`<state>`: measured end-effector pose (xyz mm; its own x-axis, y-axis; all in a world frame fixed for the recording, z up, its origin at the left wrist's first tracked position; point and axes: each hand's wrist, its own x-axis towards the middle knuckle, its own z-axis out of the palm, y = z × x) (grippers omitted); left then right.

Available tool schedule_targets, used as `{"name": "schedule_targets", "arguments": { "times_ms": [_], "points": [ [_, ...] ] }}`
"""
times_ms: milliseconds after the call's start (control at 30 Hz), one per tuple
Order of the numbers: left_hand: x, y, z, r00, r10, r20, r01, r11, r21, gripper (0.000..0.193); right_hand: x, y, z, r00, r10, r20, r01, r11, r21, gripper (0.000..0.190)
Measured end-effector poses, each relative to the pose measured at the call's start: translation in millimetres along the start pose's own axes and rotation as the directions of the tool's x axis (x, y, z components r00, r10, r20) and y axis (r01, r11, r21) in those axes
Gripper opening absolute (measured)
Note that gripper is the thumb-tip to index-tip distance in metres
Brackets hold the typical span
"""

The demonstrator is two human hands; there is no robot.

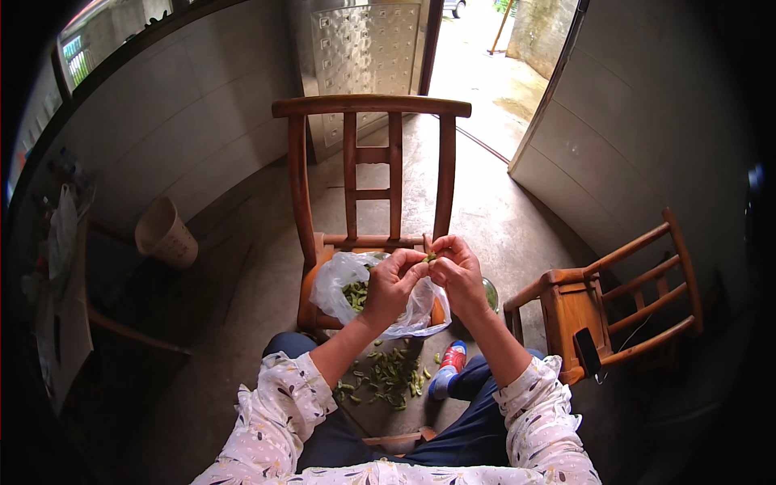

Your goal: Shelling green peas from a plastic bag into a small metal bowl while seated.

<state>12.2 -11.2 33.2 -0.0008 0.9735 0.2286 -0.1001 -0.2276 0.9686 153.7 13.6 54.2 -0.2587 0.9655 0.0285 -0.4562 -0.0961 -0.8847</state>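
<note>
My left hand (393,280) and my right hand (459,273) meet above the seat of a wooden chair (371,104), their fingertips pinching a small green bean pod (430,257) from both sides. Beneath them, a translucent plastic bag (335,280) lies open on the seat with many green pods (356,294) inside. Partly hidden behind my right forearm is a round container (491,294) with something green in it. Pods or empty shells (394,376) are scattered on the floor between my feet.
A second wooden chair (573,309) at the right holds a dark phone (587,351) with a cable. At the left are a bin (167,233) and a table (76,339) with a plastic bag on it. Beyond the chair, a metal door (367,57) stands beside a bright doorway.
</note>
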Motion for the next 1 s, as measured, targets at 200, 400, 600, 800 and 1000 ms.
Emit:
{"name": "schedule_targets", "arguments": {
  "times_ms": [200, 400, 600, 800, 1000],
  "points": [
    [-1, 0, 2, 0.993, 0.097, -0.066, -0.092, 0.993, 0.077, 0.011, -2, 2, 4, 1.0, -0.015, 0.024, 0.014, 1.0, 0.009, 0.021],
    [1, 2, 2, 0.979, 0.159, -0.131, -0.131, 0.971, 0.202, 0.014, -5, 7, 13, 0.999, -0.05, 0.004, 0.05, 0.998, -0.037, 0.022],
    [2, 1, -2, 0.987, 0.036, -0.158, -0.016, 0.991, 0.129, 0.017, -4, 4, 8, 0.996, -0.084, 0.011, 0.084, 0.959, -0.27, 0.016],
    [4, -9, -5, 0.994, 0.0, -0.113, 0.007, 0.999, 0.054, 0.019, 1, 2, -1, 0.991, -0.129, 0.043, 0.131, 0.827, -0.546, 0.01],
    [4, -10, -2, 0.994, -0.095, -0.047, 0.093, 0.995, -0.039, 0.02, 0, 4, -6, 0.979, -0.203, -0.001, 0.143, 0.693, -0.707, 0.008]
  ]
}}
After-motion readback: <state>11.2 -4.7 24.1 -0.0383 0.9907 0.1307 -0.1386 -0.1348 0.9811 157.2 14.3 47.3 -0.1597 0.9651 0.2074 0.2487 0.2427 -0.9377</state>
